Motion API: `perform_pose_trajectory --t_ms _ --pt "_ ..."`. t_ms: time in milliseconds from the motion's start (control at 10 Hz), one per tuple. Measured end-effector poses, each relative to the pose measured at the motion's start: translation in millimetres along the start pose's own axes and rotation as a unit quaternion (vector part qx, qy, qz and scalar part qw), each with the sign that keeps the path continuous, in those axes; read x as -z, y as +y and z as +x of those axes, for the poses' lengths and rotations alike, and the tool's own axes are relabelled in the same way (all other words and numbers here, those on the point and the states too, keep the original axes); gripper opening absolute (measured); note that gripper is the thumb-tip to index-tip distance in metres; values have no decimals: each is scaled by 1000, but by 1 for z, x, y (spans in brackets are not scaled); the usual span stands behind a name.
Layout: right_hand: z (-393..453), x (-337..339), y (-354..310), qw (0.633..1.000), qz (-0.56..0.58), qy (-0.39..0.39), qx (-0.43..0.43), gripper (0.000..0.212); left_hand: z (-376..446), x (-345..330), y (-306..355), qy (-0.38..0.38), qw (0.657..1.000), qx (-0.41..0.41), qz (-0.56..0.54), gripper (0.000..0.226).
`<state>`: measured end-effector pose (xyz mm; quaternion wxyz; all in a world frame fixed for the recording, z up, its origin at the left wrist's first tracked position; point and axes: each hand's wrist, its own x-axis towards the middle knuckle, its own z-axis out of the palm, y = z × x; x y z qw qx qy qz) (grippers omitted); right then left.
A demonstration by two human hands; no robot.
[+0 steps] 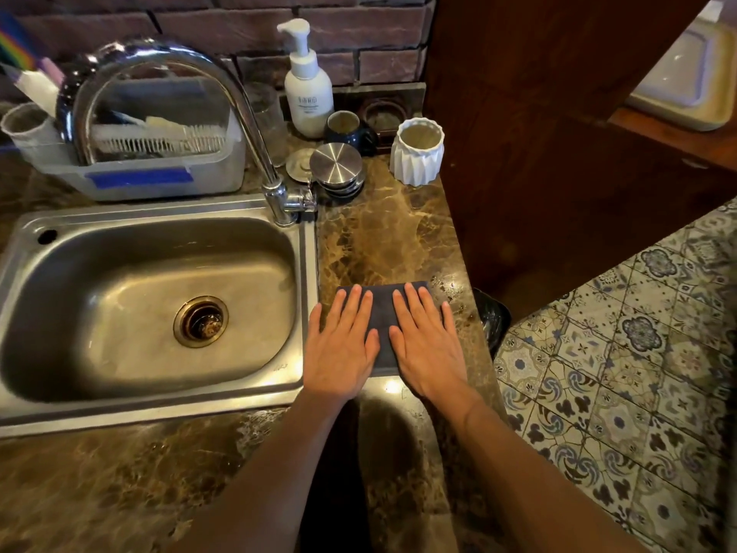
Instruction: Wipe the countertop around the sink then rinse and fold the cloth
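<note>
Your left hand [343, 345] and right hand [428, 345] both lie flat, palms down, fingers extended and slightly spread. Neither grips anything; both press on the cloth [383, 325]. The cloth is dark grey, folded into a compact rectangle, and lies on the marble countertop [383, 241] just to the right of the sink [151, 305]. Only a narrow strip of it shows between your hands, plus its far edge beyond your fingertips.

The cloth sits directly under both palms, its long axis running away from you, roughly parallel to the sink's right rim. Your left hand covers the sink-side half and overlaps the rim; your right hand covers the half toward the counter's outer edge. Neither is nearer than the other. In my judgement the task is at its final stage, flattening the fold. Any further fold would call for lifting one edge while the other hand holds the cloth down.

Farther along the counter, well apart from the cloth, stand stacked steel lids [337, 167], a white ribbed cup [416, 155], a dark mug [347, 129] and a pump bottle [307, 89]. The faucet [239, 113] arches over the sink's back corner. Nothing obstructs the cloth. The counter's right edge lies near your right hand, with tiled floor [618, 373] below.
</note>
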<state>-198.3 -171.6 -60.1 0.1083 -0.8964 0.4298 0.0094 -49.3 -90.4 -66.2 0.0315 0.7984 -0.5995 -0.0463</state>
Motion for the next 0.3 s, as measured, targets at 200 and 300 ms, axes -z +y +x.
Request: perform_pose_trajectory --t_ms 200,300 --pt "10 5 0 1000 2 -13 -3 62 10 2 -4 -19 1000 -4 7 62" --pt "11 15 0 998 42 -48 -11 63 9 14 -3 -24 1000 4 -12 67"
